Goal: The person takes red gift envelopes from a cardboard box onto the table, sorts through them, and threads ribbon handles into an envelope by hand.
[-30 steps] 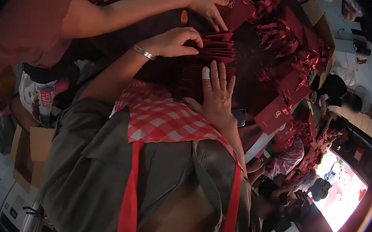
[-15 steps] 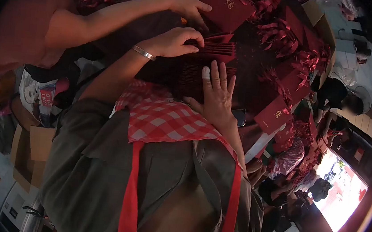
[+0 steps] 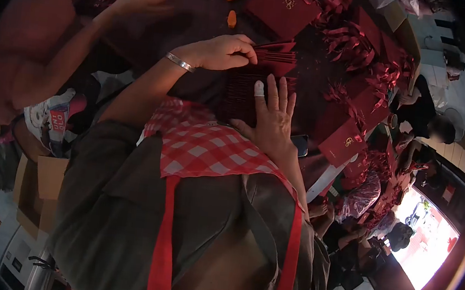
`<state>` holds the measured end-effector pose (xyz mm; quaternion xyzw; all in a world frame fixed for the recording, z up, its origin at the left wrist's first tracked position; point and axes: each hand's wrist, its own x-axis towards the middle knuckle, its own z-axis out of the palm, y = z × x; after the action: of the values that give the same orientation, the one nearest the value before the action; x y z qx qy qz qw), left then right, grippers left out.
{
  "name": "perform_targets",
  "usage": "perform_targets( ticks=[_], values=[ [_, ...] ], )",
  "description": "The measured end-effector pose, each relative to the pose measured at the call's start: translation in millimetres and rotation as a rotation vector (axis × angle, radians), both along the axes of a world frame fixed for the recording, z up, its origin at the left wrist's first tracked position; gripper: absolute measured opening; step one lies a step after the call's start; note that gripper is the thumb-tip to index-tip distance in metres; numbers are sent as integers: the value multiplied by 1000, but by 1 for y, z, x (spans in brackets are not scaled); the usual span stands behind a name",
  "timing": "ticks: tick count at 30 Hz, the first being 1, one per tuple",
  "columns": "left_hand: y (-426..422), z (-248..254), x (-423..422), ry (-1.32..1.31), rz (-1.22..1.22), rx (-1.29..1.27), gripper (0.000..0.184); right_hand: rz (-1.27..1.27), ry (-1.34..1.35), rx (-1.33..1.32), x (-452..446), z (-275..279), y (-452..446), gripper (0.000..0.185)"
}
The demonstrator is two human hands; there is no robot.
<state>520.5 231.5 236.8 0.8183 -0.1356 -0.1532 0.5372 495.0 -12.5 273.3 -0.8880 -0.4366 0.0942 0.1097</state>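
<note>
In the head view, at the upper centre of the frame, our left hand [image 3: 221,53] closes thumb and fingers on the left edge of the dark red folders [image 3: 277,57], while our right hand [image 3: 275,121] lies flat, fingers spread, against their lower part.

Wearer's hands [image 3: 273,121]: two (one wrapped fingertip [image 3: 259,88]), one bracelet [image 3: 180,62], one phone [image 3: 300,145].
</note>
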Motion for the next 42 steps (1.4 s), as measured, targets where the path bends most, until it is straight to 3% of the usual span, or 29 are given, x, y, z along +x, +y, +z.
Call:
perform_targets(
  ticks=[18,30,35,42],
  values=[
    [2,1,-2,45,-95,-41,37,11,-31,-14,1,-5,0,89],
    [-2,3,-4,8,-72,-14,31,17,-68,22,2,-5,-1,88],
    [-1,-1,-1,-85,-56,25,19,22,-79,7,2,-6,-1,87],
    [1,-3,0,-16,-10,93,15,25,-79,18,2,-8,-2,87]
  ],
)
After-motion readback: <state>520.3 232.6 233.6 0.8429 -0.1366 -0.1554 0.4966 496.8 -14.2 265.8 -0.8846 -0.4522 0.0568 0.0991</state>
